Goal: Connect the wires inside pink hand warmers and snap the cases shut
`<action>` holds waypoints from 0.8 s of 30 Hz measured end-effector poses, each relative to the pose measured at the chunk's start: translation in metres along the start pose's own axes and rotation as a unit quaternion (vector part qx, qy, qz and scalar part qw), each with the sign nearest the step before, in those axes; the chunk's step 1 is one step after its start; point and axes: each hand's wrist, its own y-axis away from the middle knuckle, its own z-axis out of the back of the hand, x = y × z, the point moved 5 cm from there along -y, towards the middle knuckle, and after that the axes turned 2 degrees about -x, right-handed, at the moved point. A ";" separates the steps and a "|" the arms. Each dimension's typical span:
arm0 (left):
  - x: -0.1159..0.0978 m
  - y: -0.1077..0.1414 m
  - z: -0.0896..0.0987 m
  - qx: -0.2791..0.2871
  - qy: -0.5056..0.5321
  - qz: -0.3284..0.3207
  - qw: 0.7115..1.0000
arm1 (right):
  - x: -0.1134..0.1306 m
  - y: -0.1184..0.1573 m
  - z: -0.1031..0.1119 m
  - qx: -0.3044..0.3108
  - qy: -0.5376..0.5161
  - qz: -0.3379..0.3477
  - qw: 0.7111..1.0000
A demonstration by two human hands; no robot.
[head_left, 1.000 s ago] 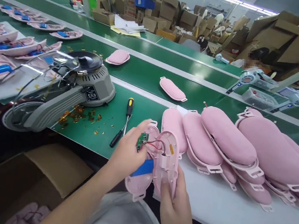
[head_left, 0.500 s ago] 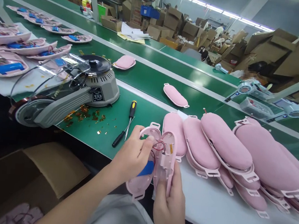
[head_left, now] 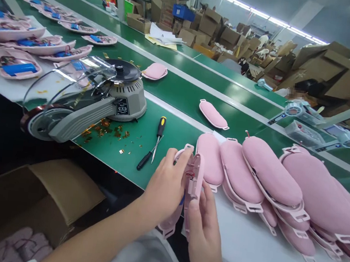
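Note:
Between my two hands is a pink plastic casing in two halves, turned nearly face to face, with red wires showing in the gap. My left hand (head_left: 167, 184) is closed around the left casing half (head_left: 172, 221), which has a slotted tab at its lower end and a sliver of blue inside. Fingers and thumb of my right hand (head_left: 204, 223) grip the right casing half (head_left: 195, 179), whose inner ribs face left. Two screwdrivers (head_left: 161, 127) lie on the green surface beyond my left hand.
Closed pink units (head_left: 239, 169) are piled on the right. A grey tape dispenser (head_left: 128, 97) stands at left, with amber tape scraps (head_left: 103, 129) by it. Open shells with blue parts (head_left: 16, 66) lie far left. A cardboard box (head_left: 62, 190) sits below the table edge.
The two casing halves have been swung closer together, so their insides show less. My left hand has turned over the left half. The whole view has shifted slightly.

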 end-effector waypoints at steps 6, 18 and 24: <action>0.009 -0.003 -0.002 0.004 0.134 0.038 0.990 | 0.009 -0.004 -0.002 -0.015 0.026 0.015 0.999; 0.029 0.000 -0.021 0.090 0.564 0.220 0.791 | 0.015 -0.008 -0.012 -0.039 0.077 0.016 0.996; 0.026 0.011 -0.034 0.119 0.648 0.190 0.728 | 0.012 0.000 -0.021 -0.089 0.186 0.126 0.970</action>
